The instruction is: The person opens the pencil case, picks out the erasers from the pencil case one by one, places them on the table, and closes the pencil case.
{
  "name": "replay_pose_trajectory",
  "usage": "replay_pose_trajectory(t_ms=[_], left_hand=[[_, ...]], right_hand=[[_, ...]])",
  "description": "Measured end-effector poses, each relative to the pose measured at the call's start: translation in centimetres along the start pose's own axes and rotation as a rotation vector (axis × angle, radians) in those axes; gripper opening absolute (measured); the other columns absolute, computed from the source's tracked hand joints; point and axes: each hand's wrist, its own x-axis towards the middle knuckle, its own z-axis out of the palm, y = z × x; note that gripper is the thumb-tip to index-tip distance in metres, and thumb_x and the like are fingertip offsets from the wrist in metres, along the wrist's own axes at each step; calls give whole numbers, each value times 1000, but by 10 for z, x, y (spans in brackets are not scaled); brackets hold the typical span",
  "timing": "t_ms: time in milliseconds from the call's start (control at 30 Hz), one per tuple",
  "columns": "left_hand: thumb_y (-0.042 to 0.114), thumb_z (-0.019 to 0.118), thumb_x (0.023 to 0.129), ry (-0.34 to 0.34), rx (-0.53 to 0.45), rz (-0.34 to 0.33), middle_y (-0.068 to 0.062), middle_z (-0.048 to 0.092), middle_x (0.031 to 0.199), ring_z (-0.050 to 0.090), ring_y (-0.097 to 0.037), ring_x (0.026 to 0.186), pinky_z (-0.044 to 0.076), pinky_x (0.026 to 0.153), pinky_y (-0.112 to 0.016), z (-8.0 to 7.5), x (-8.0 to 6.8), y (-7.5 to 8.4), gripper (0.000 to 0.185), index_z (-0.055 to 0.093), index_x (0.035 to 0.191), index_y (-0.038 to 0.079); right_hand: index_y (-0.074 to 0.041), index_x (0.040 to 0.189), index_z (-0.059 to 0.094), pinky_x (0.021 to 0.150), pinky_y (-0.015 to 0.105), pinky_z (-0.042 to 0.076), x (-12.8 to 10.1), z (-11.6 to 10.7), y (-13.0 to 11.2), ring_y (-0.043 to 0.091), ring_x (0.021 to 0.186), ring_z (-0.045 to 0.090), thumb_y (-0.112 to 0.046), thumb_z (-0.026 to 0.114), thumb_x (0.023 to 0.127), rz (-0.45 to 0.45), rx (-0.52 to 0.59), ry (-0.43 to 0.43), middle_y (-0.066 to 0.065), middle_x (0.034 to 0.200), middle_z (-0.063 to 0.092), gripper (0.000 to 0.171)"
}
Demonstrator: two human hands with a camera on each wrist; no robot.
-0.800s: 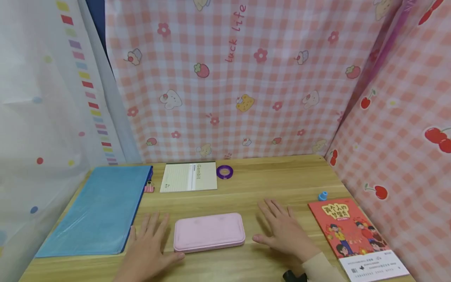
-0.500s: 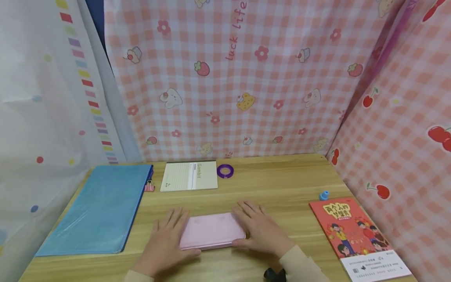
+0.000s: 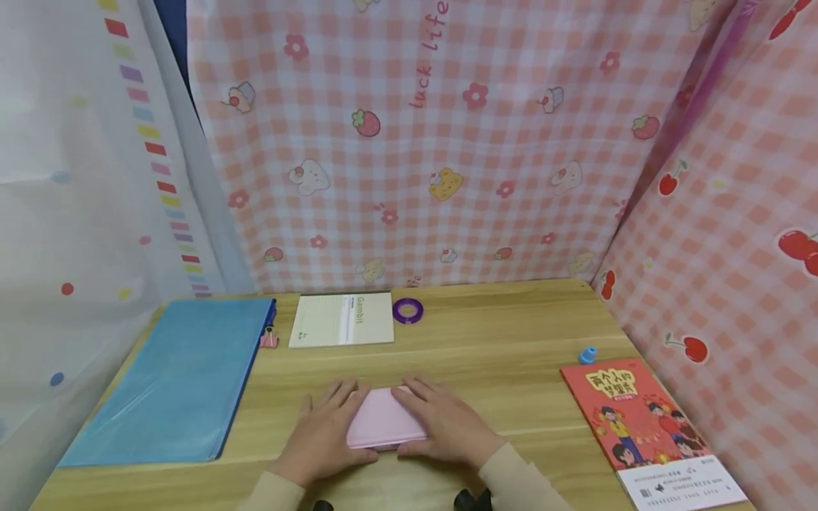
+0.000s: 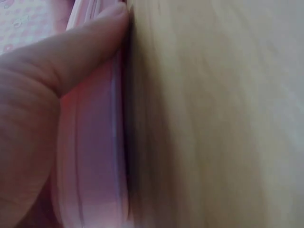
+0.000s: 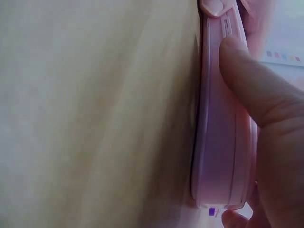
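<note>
A pink pencil case (image 3: 385, 417) lies on the wooden table in front of me, its lid closed. My left hand (image 3: 324, 438) grips its left end, and my right hand (image 3: 449, 429) grips the right end. Both thumbs lie along the near side while the other fingers reach over the top towards the far edge. In the left wrist view, the left thumb (image 4: 71, 54) presses the side wall of the case (image 4: 97, 142). From the right wrist, the right thumb (image 5: 256, 85) shows against that same wall, close to a small slot, and fingers curl beyond the case's far side.
A blue folder (image 3: 175, 383) lies left, with a pink binder clip (image 3: 269, 341) by its edge. Towards the back are a notepad (image 3: 341, 319) and a purple tape roll (image 3: 407, 319). On the right lie a red book (image 3: 639, 419) and a small blue cone-shaped piece (image 3: 587, 355).
Both hands have come inward from either side of the pencil case and now grip it. The right hand moved left, the left hand moved right, covering the case's ends.
</note>
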Motion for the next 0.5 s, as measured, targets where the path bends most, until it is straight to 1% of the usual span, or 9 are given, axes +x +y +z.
replay_pose_trajectory(t_ms=[100, 300, 367, 500], left_hand=[[67, 76, 62, 14, 9, 11, -11, 41, 149, 34, -38, 136, 22, 98, -78, 0, 8, 4, 102, 44, 146, 18], [64, 79, 62, 41, 19, 40, -11, 43, 147, 37, -37, 135, 23, 98, -77, 2, 26, 6, 102, 44, 145, 16], [64, 78, 63, 34, 16, 44, -11, 43, 147, 37, -37, 135, 23, 99, -77, 3, 31, 5, 102, 43, 146, 17], [62, 78, 64, 15, -2, 49, -10, 45, 145, 36, -36, 135, 21, 101, -76, 3, 39, 4, 101, 42, 147, 17]], right_hand=[[-20, 151, 32, 111, 49, 31, 2, -1, 4, 31, 140, 30, -68, 61, 80, 39, 8, -15, 10, 155, 30, 91], [-19, 152, 31, 108, 53, 34, 7, -3, 16, 34, 141, 26, -62, 62, 82, 79, 23, -31, 12, 156, 27, 87], [-19, 152, 30, 109, 53, 33, 8, -3, 20, 33, 142, 25, -63, 61, 83, 98, 24, -34, 11, 156, 26, 87], [-19, 152, 31, 113, 51, 26, 11, -3, 22, 32, 142, 24, -65, 60, 82, 124, 9, -28, 12, 156, 27, 89]])
